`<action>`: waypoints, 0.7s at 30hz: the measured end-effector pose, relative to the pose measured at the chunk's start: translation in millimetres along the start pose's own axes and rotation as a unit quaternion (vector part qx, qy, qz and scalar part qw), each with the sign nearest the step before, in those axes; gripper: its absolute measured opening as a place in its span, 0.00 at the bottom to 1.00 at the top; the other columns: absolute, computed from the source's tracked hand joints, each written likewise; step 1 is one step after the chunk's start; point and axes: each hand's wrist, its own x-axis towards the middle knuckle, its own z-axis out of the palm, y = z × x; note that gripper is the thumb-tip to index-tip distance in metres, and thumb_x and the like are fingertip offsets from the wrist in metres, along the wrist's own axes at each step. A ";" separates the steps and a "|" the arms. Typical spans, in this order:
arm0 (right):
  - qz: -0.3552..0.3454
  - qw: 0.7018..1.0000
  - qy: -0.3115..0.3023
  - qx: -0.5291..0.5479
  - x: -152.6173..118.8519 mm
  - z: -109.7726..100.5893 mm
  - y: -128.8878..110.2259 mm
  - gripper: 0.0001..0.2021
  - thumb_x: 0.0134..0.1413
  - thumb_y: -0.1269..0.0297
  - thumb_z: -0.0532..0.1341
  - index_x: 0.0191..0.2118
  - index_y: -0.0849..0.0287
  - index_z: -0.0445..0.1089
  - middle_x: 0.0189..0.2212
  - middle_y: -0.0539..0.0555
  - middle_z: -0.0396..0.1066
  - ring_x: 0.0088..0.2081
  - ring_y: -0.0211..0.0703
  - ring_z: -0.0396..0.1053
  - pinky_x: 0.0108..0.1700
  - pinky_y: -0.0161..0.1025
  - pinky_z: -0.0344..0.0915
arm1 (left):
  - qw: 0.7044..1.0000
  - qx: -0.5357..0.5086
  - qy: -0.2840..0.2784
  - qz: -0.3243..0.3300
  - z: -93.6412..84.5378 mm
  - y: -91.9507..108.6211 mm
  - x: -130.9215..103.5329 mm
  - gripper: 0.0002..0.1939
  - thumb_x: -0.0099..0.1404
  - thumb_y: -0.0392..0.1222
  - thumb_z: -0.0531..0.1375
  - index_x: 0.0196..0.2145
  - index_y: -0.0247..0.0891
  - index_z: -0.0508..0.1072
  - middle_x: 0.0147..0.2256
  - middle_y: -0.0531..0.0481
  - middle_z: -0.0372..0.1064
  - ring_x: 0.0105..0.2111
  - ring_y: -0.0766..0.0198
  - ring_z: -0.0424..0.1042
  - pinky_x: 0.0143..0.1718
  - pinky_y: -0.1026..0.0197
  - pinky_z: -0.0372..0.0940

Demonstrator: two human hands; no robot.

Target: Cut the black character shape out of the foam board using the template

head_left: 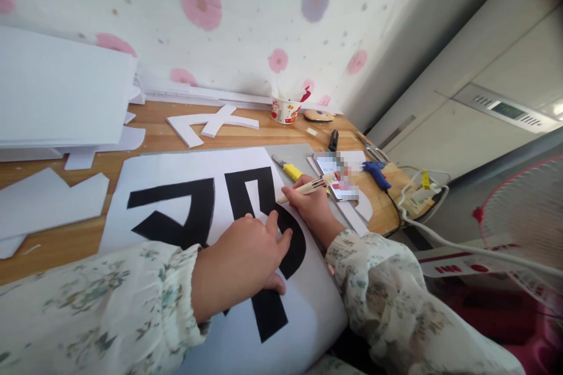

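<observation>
A white sheet point(176, 167) printed with big black character shapes point(185, 211) lies on the wooden table point(57, 240). My left hand point(244, 261) lies flat on the sheet, fingers spread over a black stroke, pressing it down. My right hand point(308, 202) grips a cream-coloured pen-like tool point(314, 186), its tip touching the sheet at the right edge of the black shape. Both forearms wear floral sleeves.
White foam-board offcuts point(211, 123) and a stack of white boards point(61, 94) lie at the back and left. A paper cup point(285, 110), yellow utility knife point(288, 170), phone point(338, 179), blue glue gun point(376, 174) and scissors point(372, 149) sit right. A fan point(523, 217) stands beyond the table edge.
</observation>
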 end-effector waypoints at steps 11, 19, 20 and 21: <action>-0.019 0.999 -0.001 -0.039 -0.4 0.2 0.6 0.16 0.44 0.54 0.66 0.20 0.52 0.58 0.16 0.45 0.62 0.21 0.38 0.59 0.26 0.38 0.56 | 1.000 -0.014 0.023 0.009 8.2 -3.4 0.7 0.45 0.57 0.65 0.68 0.64 0.35 0.68 0.59 0.19 0.66 0.39 0.38 0.80 0.40 0.42 0.74; -0.017 0.999 0.005 -0.037 -1.8 -1.9 0.5 0.15 0.43 0.55 0.65 0.19 0.52 0.58 0.16 0.44 0.59 0.21 0.37 0.56 0.26 0.38 0.55 | 0.999 -0.008 0.032 0.010 9.8 -2.7 0.9 0.46 0.57 0.66 0.68 0.65 0.35 0.67 0.59 0.18 0.66 0.39 0.37 0.80 0.39 0.42 0.73; -0.016 0.999 0.006 -0.038 -2.0 -2.2 0.6 0.15 0.43 0.55 0.65 0.19 0.52 0.58 0.16 0.44 0.59 0.21 0.37 0.56 0.26 0.38 0.55 | 0.999 -0.007 0.032 0.007 9.6 -2.6 0.6 0.46 0.57 0.66 0.68 0.65 0.35 0.67 0.59 0.19 0.66 0.39 0.37 0.79 0.39 0.42 0.73; -0.015 0.999 0.007 -0.039 -2.2 -2.7 0.8 0.15 0.43 0.55 0.65 0.19 0.52 0.58 0.16 0.44 0.58 0.21 0.37 0.55 0.26 0.38 0.55 | 0.999 -0.007 0.033 0.005 9.5 -2.5 0.4 0.46 0.57 0.66 0.68 0.65 0.35 0.67 0.58 0.19 0.67 0.39 0.37 0.80 0.39 0.42 0.73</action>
